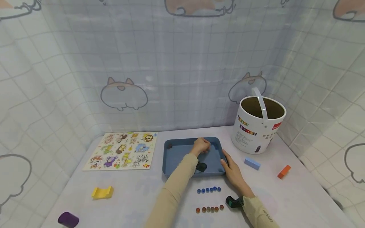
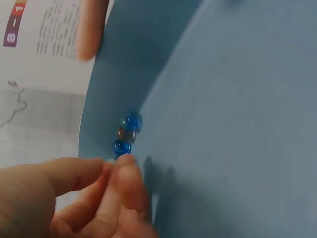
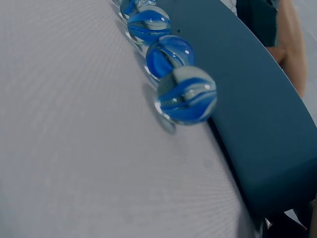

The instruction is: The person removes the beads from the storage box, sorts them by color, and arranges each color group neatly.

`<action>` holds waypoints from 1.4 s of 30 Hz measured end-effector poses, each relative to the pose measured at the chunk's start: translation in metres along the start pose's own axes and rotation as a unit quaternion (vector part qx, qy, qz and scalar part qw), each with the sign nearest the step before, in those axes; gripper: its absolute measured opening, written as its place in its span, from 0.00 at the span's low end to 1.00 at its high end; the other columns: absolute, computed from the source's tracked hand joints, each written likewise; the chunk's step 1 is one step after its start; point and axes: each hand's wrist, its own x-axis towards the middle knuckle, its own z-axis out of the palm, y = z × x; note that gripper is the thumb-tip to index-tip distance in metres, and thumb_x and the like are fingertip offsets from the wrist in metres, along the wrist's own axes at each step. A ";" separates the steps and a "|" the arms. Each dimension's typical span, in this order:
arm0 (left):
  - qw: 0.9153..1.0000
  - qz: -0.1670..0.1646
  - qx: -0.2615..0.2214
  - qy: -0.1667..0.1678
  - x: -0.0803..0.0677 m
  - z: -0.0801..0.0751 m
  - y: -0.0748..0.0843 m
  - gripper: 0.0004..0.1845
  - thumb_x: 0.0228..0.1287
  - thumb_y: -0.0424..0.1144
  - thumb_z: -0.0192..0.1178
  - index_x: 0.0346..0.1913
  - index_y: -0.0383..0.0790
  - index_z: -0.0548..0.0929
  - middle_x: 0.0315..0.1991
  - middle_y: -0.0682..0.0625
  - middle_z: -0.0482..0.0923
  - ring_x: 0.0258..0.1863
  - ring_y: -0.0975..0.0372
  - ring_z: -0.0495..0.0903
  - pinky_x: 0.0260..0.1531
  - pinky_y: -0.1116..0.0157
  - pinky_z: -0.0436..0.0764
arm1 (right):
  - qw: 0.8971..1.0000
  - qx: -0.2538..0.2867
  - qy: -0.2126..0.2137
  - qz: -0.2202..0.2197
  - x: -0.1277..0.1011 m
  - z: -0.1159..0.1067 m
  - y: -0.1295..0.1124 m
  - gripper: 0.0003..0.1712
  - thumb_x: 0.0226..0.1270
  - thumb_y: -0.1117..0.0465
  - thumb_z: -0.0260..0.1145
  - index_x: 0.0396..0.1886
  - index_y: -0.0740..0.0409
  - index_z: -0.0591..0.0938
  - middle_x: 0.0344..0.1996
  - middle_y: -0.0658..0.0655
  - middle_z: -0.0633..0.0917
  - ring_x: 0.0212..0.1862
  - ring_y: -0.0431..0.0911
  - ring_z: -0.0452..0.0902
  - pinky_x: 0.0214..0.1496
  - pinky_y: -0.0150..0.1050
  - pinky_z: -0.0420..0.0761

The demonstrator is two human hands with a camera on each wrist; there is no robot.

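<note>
The blue tray (image 1: 182, 174) lies on the table. Inside it, my left hand (image 1: 201, 146) reaches to the far right part. In the left wrist view its thumb and fingers pinch a mostly hidden marble (image 2: 118, 159), at the end of a short line of blue and brownish marbles (image 2: 132, 121) along the tray's wall. My right hand (image 1: 234, 172) holds the tray's right side, thumb at the rim. Below the tray runs a row of blue marbles (image 1: 211, 189), seen close up as blue-swirled glass marbles (image 3: 187, 95) in the right wrist view. Nearer is a row of reddish marbles (image 1: 212, 209).
A dark marble (image 1: 170, 146) sits in the tray's far left corner. A white bucket (image 1: 251, 133) stands behind right, near a blue block (image 1: 252, 163) and an orange block (image 1: 284, 171). Leftward are an animal puzzle board (image 1: 122, 152), a yellow block (image 1: 102, 193) and a purple cylinder (image 1: 68, 219).
</note>
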 end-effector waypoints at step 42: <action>0.978 0.088 -0.176 -0.064 -0.086 -0.082 -0.028 0.14 0.69 0.40 0.59 0.52 0.35 0.81 0.40 0.45 0.87 0.19 0.65 0.69 0.23 0.68 0.66 | 1.000 -0.006 0.004 -0.020 -0.002 0.001 0.002 0.32 0.79 0.50 0.46 0.76 0.56 0.56 0.73 0.67 0.61 0.72 0.67 0.57 0.69 0.65 0.58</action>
